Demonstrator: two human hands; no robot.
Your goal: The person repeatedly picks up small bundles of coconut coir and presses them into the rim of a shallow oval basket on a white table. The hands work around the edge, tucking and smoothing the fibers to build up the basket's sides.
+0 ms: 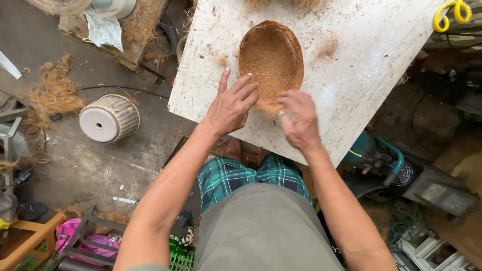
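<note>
Both hands worked the brown oval coir-fibre bowl (271, 62): left hand (232, 106) splayed flat at its near rim, right hand (299, 119) blurred, grip indeterminate; best pressed evenly.

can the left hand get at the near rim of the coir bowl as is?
Probably yes. The left hand lies flat on the white board right beside the coir bowl, fingertips at its near rim; nothing sits between them. The right hand is alongside, not blocking.

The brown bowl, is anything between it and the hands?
Nothing visible. The left hand lies flat at the near-left rim of the coir bowl, fingers at its edge. The right hand is at the near rim, blurred. Only loose fibres lie on the white board.
</note>
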